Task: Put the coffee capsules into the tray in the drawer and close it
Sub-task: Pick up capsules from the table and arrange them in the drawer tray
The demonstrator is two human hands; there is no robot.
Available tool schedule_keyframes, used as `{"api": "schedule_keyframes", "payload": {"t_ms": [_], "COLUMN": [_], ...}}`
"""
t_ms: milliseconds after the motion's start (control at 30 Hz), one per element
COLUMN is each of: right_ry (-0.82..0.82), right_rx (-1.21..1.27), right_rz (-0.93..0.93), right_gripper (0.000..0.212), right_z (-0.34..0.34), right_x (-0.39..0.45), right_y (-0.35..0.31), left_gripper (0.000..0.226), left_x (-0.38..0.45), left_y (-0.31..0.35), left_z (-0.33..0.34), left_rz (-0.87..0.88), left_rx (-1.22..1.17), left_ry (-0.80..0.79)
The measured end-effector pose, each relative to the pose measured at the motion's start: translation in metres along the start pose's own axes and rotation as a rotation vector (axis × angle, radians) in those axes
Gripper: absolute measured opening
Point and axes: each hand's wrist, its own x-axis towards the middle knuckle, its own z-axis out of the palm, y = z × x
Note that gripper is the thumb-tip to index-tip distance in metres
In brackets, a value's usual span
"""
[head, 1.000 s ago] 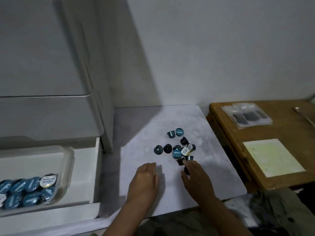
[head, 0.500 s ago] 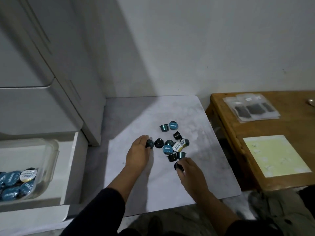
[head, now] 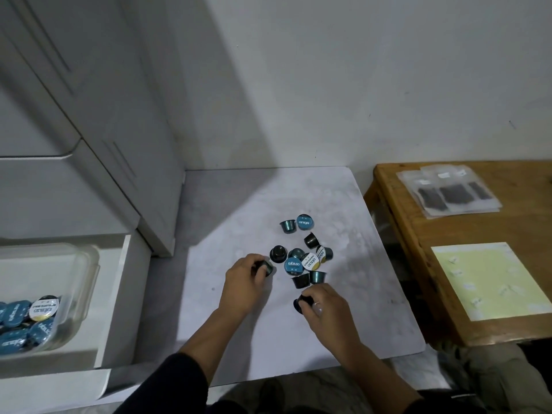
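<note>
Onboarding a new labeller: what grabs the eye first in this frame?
First, the cluster of coffee capsules in the middle of the white tabletop, with the left hand gripping one at the cluster's left edge and the right hand gripping another at its near edge. Next, far left, the open drawer holding a clear tray already partly filled with capsules. To the right stands a wooden table bearing a yellow sheet.

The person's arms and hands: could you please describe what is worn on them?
Both forearms are bare from the wrists back; dark, seemingly black sleeves are pushed up towards the elbows. The left hand is bare, with no glove or jewellery visible. The right hand shows a small pale glint on one finger, perhaps a ring; too small to be sure.
</note>
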Motion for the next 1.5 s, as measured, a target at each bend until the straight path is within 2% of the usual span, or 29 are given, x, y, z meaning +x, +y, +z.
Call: {"api": "schedule_keyframes", "payload": {"t_ms": [233, 400, 533, 667, 967, 1167, 1267, 1333, 1500], "right_ry": [0.002, -0.034, -0.081, -0.027, -0.019, 0.039, 0.049, 0.077, 0.070], "right_rx": [0.004, 0.051, 0.061, -0.026, -0.048, 0.200, 0.402, 0.564, 0.888], "right_rz": [-0.010, 0.014, 0.030, 0.000, 0.168, 0.276, 0.262, 0.252, 0.192], "right_gripper": [0.018, 0.021, 0.035, 0.027, 0.027, 0.020, 0.015, 0.026, 0.025], "right_z": [-0.002, 0.001, 0.000, -0.002, -0.002, -0.011, -0.021, -0.029, -0.042], "right_x": [0.004, 0.001, -0.002, -0.003, -0.002, 0.001, 0.007, 0.007, 0.010], "right_y": [0.001, 0.001, -0.002, -0.002, -0.005, -0.022, -0.047, -0.069, -0.128], "left_gripper": [0.027, 0.019, 0.023, 0.017, 0.017, 0.017, 0.022, 0.021, 0.020], "left_x": [-0.020, -0.028, -0.027, -0.024, -0.038, -0.052, -0.058, -0.062, -0.079], "left_y": [-0.009, 0.000, 0.003, 0.006, 0.007, 0.019, 0.028, 0.034, 0.052], "left_z": [0.003, 0.003, 0.006, 0.004, -0.003, -0.015, -0.030, -0.044, -0.098], "left_rz": [-0.061, -0.025, -0.036, -0.042, -0.349, -0.378, -0.328, -0.308, -0.210], "left_rx": [-0.047, -0.042, -0.044, -0.079, -0.403, -0.646, -0.740, -0.793, -0.948], "left_ry": [0.041, 0.052, 0.024, 0.068, 0.132, 0.181, 0.236, 0.275, 0.361]}}
